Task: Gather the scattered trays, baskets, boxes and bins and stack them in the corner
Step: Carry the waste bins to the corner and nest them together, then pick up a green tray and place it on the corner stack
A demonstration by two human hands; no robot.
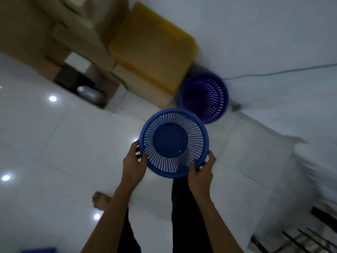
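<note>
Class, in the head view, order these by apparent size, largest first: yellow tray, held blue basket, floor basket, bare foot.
1. yellow tray
2. held blue basket (nearer the camera, so unsure)
3. floor basket
4. bare foot

White glossy tiled floor (54,143) with light reflections on it; the frame is blurred. Standing directly on it is a purple-blue slotted basket (205,97), upright with its mouth up, just beside a stack of cardboard boxes (142,84) by the wall. A bare foot (101,199) is planted on the tiles near bottom centre, and a blue item (39,250) shows at bottom left, too cropped to identify.
</note>
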